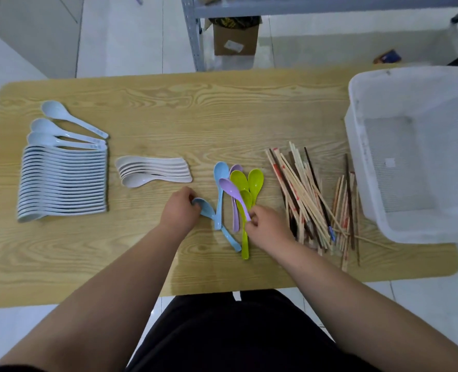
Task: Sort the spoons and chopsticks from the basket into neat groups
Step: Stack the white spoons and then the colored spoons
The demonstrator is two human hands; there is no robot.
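Bright even light, soft shadows; wide-angle edge bending, slight overall softness.

Spoons [238,194] — blue, purple, green

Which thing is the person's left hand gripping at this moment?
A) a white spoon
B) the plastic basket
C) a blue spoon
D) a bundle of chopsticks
C: the left hand curls round the bowl end of a blue spoon lying on the table, while the right hand pinches the handle of a purple spoon.
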